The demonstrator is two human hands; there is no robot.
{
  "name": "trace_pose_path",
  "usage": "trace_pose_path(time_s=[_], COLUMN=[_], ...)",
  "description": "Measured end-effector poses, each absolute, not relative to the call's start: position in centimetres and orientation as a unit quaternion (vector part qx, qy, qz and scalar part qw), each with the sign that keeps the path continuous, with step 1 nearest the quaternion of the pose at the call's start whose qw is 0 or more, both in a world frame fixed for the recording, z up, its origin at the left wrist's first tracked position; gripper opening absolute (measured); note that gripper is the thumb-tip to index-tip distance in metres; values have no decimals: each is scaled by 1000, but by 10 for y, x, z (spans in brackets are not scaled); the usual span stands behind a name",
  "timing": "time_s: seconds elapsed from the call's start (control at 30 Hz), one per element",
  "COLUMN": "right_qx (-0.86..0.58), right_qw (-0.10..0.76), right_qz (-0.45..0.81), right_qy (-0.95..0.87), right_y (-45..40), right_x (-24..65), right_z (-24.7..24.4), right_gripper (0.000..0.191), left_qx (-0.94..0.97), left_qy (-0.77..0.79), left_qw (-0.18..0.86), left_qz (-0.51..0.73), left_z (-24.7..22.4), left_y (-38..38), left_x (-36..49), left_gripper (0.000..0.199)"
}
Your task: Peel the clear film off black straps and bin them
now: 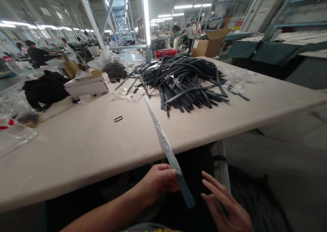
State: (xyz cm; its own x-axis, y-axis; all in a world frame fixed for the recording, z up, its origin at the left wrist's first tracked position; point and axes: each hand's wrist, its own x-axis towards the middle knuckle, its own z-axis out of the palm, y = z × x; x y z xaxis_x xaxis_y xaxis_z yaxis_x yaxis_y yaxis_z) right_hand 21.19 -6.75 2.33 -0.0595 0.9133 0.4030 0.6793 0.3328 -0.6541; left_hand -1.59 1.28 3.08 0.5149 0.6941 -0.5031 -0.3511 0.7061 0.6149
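Note:
A long dark strap [186, 193], covered over most of its length by a clear plastic wrapper [164, 140], runs from the tabletop out over the front edge. My left hand [163, 179] pinches it near its bare, rounded end, thumb on top. To the right of that end is my right hand [223, 204], fingers apart and nothing in them, not touching the strap. Farther up on the table, left of the strap, lies a black rectangular ring buckle [118, 119]. A big heap of dark straps [184, 78] covers the back middle of the table.
The pale table [84, 150] has its front edge just before me. A white box [87, 85], a black bundle [46, 88] and plastic bags [15, 129] stand at the left. Loose plastic wrappers [237, 76] lie right of the heap. Behind are a cardboard box [211, 44], a red basket [165, 53] and several people.

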Motion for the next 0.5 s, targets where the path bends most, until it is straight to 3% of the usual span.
trace_pose_path(time_s=[0.1, 0.17, 0.3, 0.4, 0.5], right_qx=[-470, -440, -417, -419, -448], right_qw=[369, 354, 356, 404, 449], right_qz=[131, 109, 86, 135, 274], right_qy=[-791, -818, -832, -802, -723], right_y=[-71, -67, -43, -31, -40], right_x=[204, 198, 187, 181, 185], right_z=[31, 33, 32, 38, 51], right_gripper=[59, 61, 50, 40, 21], left_qx=[218, 225, 270, 296, 266], left_qy=[370, 368, 340, 332, 327], left_qw=[848, 849, 854, 846, 848], left_qz=[311, 305, 288, 293, 322], left_z=[35, 36, 37, 39, 43], left_y=[14, 11, 3, 4, 25], left_x=[-18, -17, -13, -12, -13], left_gripper=[29, 29, 26, 25, 45])
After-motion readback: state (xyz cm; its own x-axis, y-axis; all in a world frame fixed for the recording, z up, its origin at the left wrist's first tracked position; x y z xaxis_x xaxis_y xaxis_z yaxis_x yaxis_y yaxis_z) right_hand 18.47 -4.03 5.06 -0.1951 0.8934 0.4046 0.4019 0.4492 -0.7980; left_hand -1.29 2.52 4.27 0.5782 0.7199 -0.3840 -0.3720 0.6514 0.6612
